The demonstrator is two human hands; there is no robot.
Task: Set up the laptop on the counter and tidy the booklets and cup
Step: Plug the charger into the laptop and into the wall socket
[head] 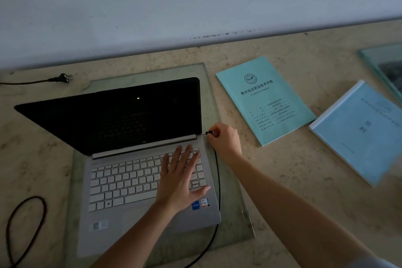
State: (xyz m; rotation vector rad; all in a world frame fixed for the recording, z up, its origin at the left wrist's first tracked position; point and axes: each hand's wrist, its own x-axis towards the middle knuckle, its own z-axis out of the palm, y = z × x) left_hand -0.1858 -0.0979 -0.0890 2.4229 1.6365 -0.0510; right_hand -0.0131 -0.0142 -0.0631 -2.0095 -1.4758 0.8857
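Right hand (224, 139) pinched the black charger plug (210, 132) at the open silver laptop's (139, 183) side; left hand (180, 180) lay flat, fingers spread. Risk: angled push could bend the pin.

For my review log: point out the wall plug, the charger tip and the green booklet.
wall plug (65, 77), head view, on its black body.
charger tip (209, 132), head view, on the black connector.
green booklet (266, 102), head view, cover's middle.

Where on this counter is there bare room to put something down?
Bare counter lies between the laptop and the blue booklet, and behind the teal booklet along the wall. It's crowded at the laptop's right edge, where the right hand holds the plug and the left hand rests on the keys.
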